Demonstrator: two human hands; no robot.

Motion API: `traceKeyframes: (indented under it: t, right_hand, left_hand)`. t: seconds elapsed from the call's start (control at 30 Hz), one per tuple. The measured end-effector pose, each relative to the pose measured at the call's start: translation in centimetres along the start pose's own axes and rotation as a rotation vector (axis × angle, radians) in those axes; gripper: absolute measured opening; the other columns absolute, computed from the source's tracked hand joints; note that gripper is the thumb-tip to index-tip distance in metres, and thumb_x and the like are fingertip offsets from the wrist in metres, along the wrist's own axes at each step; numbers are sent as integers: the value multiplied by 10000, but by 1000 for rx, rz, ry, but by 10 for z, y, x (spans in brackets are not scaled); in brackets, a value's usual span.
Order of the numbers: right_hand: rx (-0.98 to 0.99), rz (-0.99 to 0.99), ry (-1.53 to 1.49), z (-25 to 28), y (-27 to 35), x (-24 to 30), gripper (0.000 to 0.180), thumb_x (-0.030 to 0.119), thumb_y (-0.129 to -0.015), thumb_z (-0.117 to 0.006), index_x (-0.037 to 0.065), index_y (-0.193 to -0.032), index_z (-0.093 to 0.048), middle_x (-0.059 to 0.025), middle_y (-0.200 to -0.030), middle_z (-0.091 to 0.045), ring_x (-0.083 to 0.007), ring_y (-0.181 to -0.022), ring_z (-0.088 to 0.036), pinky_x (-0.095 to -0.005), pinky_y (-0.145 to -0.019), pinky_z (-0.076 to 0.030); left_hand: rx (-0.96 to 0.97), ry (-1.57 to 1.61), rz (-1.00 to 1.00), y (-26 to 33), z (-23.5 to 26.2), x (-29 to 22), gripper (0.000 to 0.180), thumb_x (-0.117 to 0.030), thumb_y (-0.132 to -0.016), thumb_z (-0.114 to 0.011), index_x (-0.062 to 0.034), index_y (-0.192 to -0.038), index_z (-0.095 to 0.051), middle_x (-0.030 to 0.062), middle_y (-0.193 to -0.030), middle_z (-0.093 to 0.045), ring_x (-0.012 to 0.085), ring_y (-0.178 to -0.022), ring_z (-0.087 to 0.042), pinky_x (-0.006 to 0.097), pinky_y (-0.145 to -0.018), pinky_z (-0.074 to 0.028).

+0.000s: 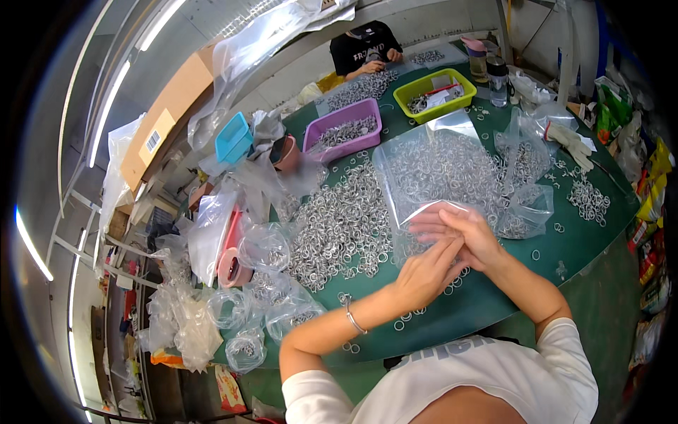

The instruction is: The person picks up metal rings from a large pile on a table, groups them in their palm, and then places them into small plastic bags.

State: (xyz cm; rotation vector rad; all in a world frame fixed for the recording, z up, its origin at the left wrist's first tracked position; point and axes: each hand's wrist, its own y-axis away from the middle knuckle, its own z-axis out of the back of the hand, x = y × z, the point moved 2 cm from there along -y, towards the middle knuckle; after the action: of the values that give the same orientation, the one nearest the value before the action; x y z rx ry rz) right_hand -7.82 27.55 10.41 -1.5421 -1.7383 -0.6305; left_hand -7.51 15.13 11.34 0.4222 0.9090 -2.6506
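My left hand (428, 271), with a silver bangle on its wrist, rests its extended fingers against the palm side of my right hand (467, 234). The right fingers stretch out to the left and are slightly blurred. I see nothing held in either hand. Just beyond them lies a clear plastic bag (438, 166) full of small metal rings. A broad pile of loose metal rings (342, 226) spreads to the left of my hands. A few rings lie partly hidden under my wrists.
A purple bin (377, 128) and a lime-green bin (458, 106) stand beyond the piles. Clear bags (265, 247), a tape roll (234, 268) and a blue tray (234, 138) crowd the left. A glove (571, 145) and bottles (498, 83) are at right. Another person (367, 49) sits opposite.
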Motion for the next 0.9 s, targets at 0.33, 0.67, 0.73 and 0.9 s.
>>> traceKeyframes:
  t: [0.33,0.67,0.73,0.9]
  right_hand:
    - [41,-319,80,26,2,-5,358,231,-919,-405,-19,-1166,-474,-206,-1049,-583,-259,-821,-622,-311,-618,-513]
    - [62,185,185,-10,27,-67,574,129,-817,-619,20,-1281,-301,-96,-1184,-462,-166,-1119,-440,-326,-922,-376]
    - [-54,57,273,-9,27,-68,385,115,-843,-569,11,-1182,-418,-69,-1056,-529,-135,-1013,-489,-303,-876,-402]
    - [-288,168,415,-2,22,-46,189,135,-883,-485,-21,-915,-588,-64,-905,-613,-81,-861,-520,-261,-801,-418]
  left_hand:
    - [-172,-332,-34,53,28,49,368,-22,-659,-651,-39,-1020,-581,141,-1080,-541,331,-1045,-505,480,-886,-370]
    - [-266,-220,211,46,14,43,182,-34,-630,-692,-22,-751,-557,96,-661,-561,243,-559,-561,321,-465,-431]
    - [-216,-99,277,41,5,33,245,-80,-619,-723,-29,-763,-532,101,-662,-546,260,-565,-558,325,-470,-435]
    - [-102,217,340,40,5,20,380,-148,-624,-756,-10,-896,-530,100,-680,-545,227,-540,-533,313,-494,-446]
